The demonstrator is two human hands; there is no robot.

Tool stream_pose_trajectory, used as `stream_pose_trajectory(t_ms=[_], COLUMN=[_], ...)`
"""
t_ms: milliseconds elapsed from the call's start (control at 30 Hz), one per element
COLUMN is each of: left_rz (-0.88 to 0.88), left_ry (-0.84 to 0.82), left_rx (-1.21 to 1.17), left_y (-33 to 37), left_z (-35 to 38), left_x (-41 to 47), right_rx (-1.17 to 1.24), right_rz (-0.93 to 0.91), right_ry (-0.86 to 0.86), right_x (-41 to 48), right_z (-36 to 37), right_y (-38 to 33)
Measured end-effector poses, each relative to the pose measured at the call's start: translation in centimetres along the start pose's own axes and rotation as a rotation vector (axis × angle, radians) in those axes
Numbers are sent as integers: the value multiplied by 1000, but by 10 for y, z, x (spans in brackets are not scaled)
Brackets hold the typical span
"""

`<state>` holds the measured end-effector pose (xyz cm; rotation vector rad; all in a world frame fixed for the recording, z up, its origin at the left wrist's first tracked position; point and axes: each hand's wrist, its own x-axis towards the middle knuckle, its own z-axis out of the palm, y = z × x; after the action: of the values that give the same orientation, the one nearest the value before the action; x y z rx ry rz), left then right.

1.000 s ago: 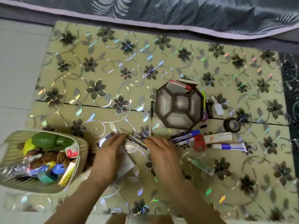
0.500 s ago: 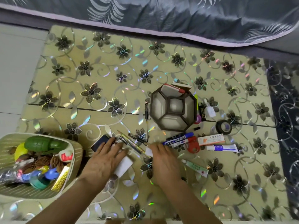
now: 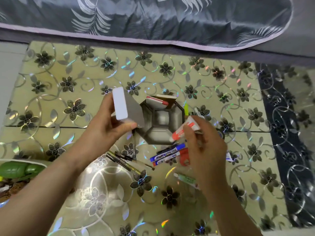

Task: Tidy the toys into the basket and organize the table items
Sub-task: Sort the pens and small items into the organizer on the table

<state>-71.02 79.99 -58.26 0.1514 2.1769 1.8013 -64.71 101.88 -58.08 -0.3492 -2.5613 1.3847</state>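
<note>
White-and-grey block [image 3: 127, 108]: gripping it in the left hand [image 3: 105, 132], thumb and fingers curled round its lower end, holding it raised just beside the left wall of the octagonal organizer [image 3: 161, 119] at the middle of the surface [image 3: 42, 92]. Pinching a red-and-white tube [image 3: 185, 131] in the right hand [image 3: 206, 150], fingers curled, hovering over the organizer's near-right side.

Judging the toy half as mostly done: seeing the basket [image 3: 34, 161] only partly, at the near-left corner, with a green toy [image 3: 18, 169] and brown pieces [image 3: 12, 189] inside; spotting no toys loose on the surface.

Judging the organizing half as barely under way: counting only flat red-and-white items [image 3: 157, 102] in the organizer's far compartment, with the other visible compartments looking bare.

Noting loose things toward the near edge: blue markers [image 3: 167, 153], a red item [image 3: 185, 158] partly under the right hand, dark pens [image 3: 124, 159], a green-labelled tube [image 3: 186, 178]. More things hiding behind the right hand, too covered to name.

Probably needing both held things dropped into compartments next; cannot tell which ones.
</note>
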Motion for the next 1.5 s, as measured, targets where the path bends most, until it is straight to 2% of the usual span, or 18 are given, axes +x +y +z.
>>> stream_pose_trajectory(t_ms=[167, 333, 600, 800, 1033, 1167, 1333, 1367, 1500], left_rz=[-53, -76, -119, -137, -159, -210, -241, -211, -209], left_ry=[-95, -176, -149, -158, -109, -13, 126, 104, 93], left_rx=[55, 199, 406, 336, 366, 351, 314, 322, 308], left_y=[-19, -41, -67, -67, -70, -80, -87, -80, -76], left_z=[5, 7, 9, 13, 14, 13, 21, 31, 37], left_x=[32, 50, 58, 53, 51, 38, 6, -2, -13], right_rx=[125, 38, -143, -177, -136, -35, -40, -54, -107], right_rz=[18, -77, -181, -215, -188, -96, -8, 0, -102], right_ry=[45, 0, -150, -218, -338, -240, -115, -67, -122], right_x=[34, 51, 72, 77, 80, 79, 67, 56, 44], right_z=[7, 28, 56, 65, 50, 17, -27, -42, -18], right_y=[1, 9, 29, 43, 41, 36, 40, 39, 42])
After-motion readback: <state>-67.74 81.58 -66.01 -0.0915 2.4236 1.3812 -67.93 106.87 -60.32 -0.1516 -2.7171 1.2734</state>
